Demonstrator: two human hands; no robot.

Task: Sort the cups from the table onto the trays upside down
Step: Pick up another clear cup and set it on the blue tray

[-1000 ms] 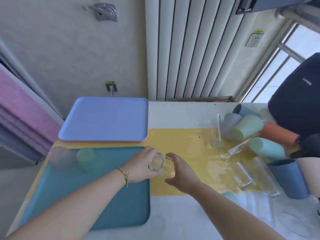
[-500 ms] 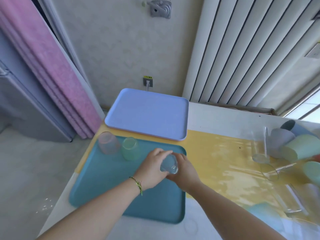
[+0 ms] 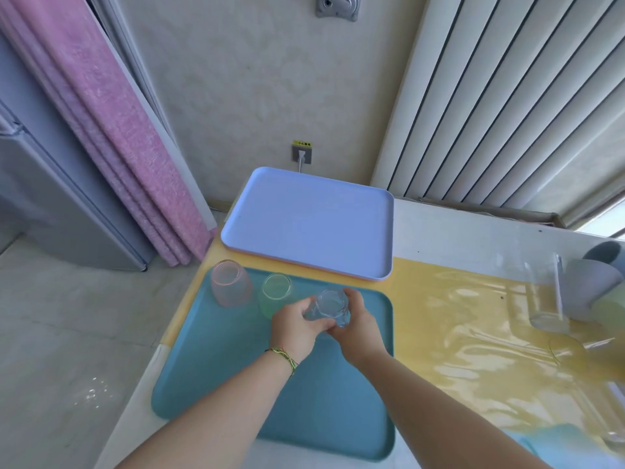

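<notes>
A clear glass cup (image 3: pixel 327 307) is held upside down over the far part of the teal tray (image 3: pixel 236 384). My left hand (image 3: pixel 295 327) grips it from the left and my right hand (image 3: pixel 358 324) holds it from the right. Whether the cup touches the tray is hidden by my fingers. A pink glass cup (image 3: pixel 230 282) and a green glass cup (image 3: pixel 274 294) stand upside down at the tray's far left. Behind it lies a lavender tray (image 3: pixel 311 221) with nothing on it.
At the right, on the yellow mat (image 3: pixel 456 333), clear glasses (image 3: pixel 544 296) and grey and green plastic cups (image 3: pixel 595 286) lie in a pile. A blue cup (image 3: pixel 561 445) shows at the bottom right. The table's left edge drops to the floor. Pink curtain and radiator stand behind.
Both hands carried the clear cup from the yellow mat leftward over the teal tray and turned it upside down. The view swung left with them.
</notes>
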